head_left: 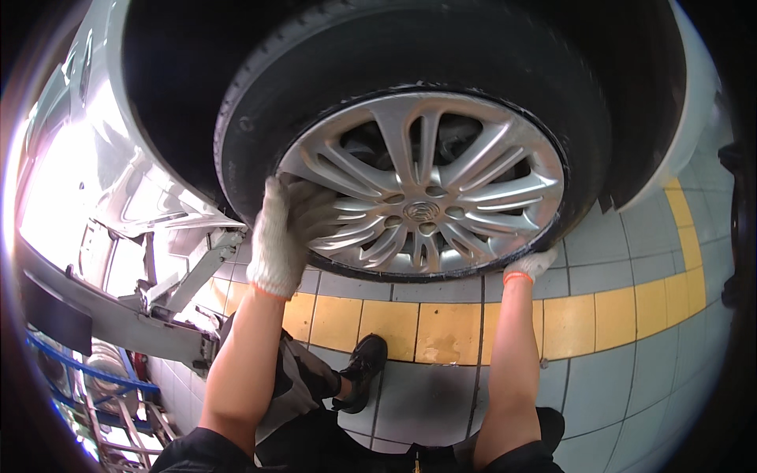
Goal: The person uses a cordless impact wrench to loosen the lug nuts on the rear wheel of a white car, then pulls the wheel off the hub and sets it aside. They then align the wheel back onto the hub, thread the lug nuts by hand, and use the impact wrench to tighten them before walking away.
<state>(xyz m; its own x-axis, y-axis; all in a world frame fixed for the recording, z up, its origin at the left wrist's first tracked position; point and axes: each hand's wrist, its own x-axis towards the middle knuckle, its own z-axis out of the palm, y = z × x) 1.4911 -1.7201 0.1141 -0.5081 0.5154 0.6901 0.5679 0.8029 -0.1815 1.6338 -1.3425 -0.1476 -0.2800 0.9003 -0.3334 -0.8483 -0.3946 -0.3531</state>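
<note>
A car wheel with a black tire [410, 43] and a silver multi-spoke rim [481, 185] fills the upper middle, inside the dark wheel arch. My left hand [276, 236], in a white knit glove with orange cuff, is at the lower left of tire and rim, fingers stretched out and partly blurred. My right hand [531, 262], gloved alike, grips the bottom of the tire at lower right; its fingertips are hidden behind the rubber.
Light car bodywork [150, 181] surrounds the wheel. A metal lift arm [189, 268] reaches under it at left, above a blue-framed rack [102, 374]. Grey floor tiles [599, 394] with a yellow tile band [615, 315] lie below, beside my shoe [364, 366].
</note>
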